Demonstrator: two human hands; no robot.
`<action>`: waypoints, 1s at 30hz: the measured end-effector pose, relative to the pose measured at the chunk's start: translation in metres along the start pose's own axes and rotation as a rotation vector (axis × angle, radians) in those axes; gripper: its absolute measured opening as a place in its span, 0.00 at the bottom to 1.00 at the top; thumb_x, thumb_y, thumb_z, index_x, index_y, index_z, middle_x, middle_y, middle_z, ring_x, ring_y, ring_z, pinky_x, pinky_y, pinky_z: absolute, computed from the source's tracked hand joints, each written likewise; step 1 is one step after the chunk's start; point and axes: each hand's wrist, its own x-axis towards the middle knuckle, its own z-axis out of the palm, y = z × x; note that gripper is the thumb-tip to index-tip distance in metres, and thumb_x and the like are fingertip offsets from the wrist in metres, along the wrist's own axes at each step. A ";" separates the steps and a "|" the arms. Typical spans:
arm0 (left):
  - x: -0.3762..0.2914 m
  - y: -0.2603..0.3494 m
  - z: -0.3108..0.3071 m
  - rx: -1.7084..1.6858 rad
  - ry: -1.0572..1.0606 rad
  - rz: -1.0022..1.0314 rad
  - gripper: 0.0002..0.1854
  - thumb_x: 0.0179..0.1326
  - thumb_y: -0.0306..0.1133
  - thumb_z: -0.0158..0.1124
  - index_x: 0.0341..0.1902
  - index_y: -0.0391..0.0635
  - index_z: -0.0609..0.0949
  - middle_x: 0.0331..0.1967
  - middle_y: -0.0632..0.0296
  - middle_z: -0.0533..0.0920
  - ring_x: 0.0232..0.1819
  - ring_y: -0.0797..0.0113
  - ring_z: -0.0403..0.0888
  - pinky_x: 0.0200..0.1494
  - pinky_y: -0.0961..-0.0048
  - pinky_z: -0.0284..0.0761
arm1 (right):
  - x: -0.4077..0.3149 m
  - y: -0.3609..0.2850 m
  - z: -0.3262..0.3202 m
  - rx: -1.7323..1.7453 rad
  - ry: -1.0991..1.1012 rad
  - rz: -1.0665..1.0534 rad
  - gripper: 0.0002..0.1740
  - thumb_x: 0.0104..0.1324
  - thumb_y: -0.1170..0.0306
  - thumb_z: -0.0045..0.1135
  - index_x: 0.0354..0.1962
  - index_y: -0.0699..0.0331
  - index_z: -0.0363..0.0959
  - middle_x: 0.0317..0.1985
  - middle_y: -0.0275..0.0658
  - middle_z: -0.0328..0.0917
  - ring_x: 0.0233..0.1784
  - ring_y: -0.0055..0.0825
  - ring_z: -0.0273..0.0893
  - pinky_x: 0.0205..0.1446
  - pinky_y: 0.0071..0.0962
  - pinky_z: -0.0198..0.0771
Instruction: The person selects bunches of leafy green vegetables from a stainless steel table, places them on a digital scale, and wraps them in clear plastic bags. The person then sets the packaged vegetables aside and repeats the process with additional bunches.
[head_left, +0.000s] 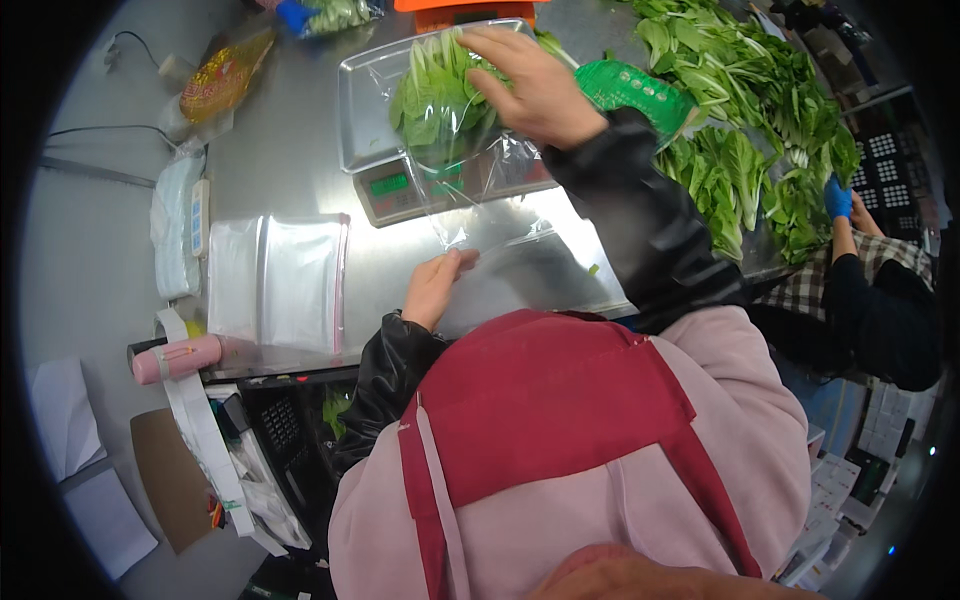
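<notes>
A bunch of leafy greens (439, 105) lies in a clear plastic bag (450, 191) on the metal tray (360, 112) of a digital scale (390, 196). Over the tray's right part is my right hand (525, 86), fingers apart, at the top of the greens; whether it grips the film is unclear. My left hand (435, 285) is at the bag's near end, thumb and fingers close together around the plastic, it appears. Both forearms wear black sleeves.
Loose leafy greens (750, 82) and a green printed bag (637, 97) lie to the right. Flat clear bags (300, 281) and a pink bottle (178, 358) are at left. A co-worker's blue-gloved hand (838, 199) touches greens at far right.
</notes>
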 end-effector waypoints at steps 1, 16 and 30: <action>-0.003 -0.001 0.001 0.026 -0.008 0.017 0.26 0.73 0.46 0.42 0.54 0.35 0.79 0.51 0.55 0.81 0.55 0.64 0.77 0.59 0.68 0.68 | -0.002 0.013 0.024 -0.137 0.058 -0.098 0.22 0.67 0.65 0.52 0.57 0.65 0.67 0.59 0.48 0.69 0.62 0.42 0.68 0.61 0.37 0.64; -0.026 -0.008 -0.003 0.069 0.146 0.141 0.24 0.74 0.42 0.44 0.44 0.31 0.81 0.40 0.55 0.85 0.44 0.69 0.79 0.51 0.74 0.71 | -0.141 -0.091 0.056 0.405 -0.428 0.032 0.05 0.53 0.69 0.62 0.27 0.61 0.77 0.28 0.36 0.72 0.35 0.38 0.73 0.40 0.35 0.69; -0.024 0.001 -0.042 0.021 -0.080 0.054 0.26 0.74 0.44 0.41 0.40 0.36 0.83 0.48 0.52 0.82 0.49 0.65 0.78 0.57 0.70 0.67 | -0.403 -0.009 -0.196 -0.489 -1.340 0.914 0.11 0.59 0.71 0.49 0.36 0.66 0.77 0.35 0.53 0.79 0.44 0.48 0.78 0.46 0.39 0.74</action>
